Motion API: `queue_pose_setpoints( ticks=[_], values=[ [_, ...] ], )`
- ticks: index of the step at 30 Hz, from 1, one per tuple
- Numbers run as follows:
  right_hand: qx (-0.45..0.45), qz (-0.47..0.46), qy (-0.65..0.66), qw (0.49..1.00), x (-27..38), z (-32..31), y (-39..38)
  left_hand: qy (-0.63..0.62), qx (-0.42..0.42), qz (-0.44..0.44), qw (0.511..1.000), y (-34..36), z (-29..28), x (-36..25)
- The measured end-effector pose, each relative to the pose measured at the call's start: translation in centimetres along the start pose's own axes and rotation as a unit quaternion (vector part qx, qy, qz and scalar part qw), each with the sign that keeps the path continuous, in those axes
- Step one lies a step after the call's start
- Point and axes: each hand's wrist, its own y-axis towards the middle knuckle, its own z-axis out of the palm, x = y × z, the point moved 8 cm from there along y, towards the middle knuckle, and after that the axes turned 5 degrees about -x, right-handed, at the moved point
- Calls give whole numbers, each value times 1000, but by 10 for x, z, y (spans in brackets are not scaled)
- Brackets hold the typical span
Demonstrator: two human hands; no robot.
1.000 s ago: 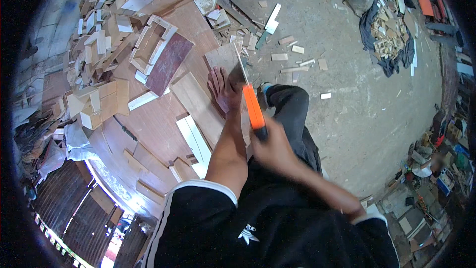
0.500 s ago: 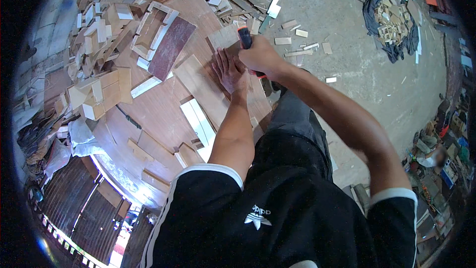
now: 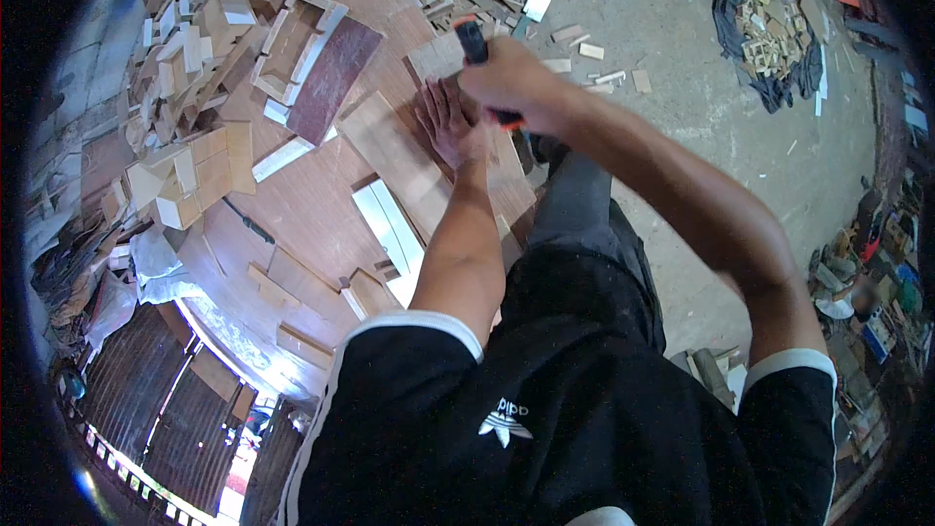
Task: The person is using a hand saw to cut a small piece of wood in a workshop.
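My left hand [image 3: 451, 127] lies flat with fingers spread, pressing near the edge of a pale wooden board [image 3: 390, 161] on the work surface. Just beside it, my right hand [image 3: 506, 78] is closed around a black-and-orange tool handle [image 3: 471, 41]. One end of the handle sticks out above the fist, and an orange tip shows below it. The tool's working part is hidden by my hands. Another pale board [image 3: 438, 56] runs beneath both hands.
A reddish-brown panel [image 3: 336, 88] rests beside a wooden box frame [image 3: 297, 44]. White strips [image 3: 390, 224] lie near my left forearm. Wooden pieces [image 3: 200, 170] are heaped at far left. Offcuts [image 3: 590, 51] dot the concrete floor. A dark sack [image 3: 774, 29] holds scraps.
My right hand and the tool handle have shifted up and slightly left, and the right forearm is blurred. My left hand stays on the board. The view has shifted slightly.
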Motion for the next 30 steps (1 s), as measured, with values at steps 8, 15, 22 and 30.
queue_pose_setpoints(
  ticks=[8, 15, 22, 30],
  values=[
    [16, -44, 62, 997, 42, -4, -3, 89, 33, 0, 996, -5, 15, 14],
    [-33, -32, -48, 998, 45, 3, 14, 86, 23, 10, 996, -7, 21, 22],
    [-43, -47, -45, 997, -5, -15, 17, 13, -22, 14, 1000, -7, 11, 17],
    [-101, -60, -153, 981, -80, -9, 85, 69, 38, 18, 997, -4, 16, 15]
  ],
)
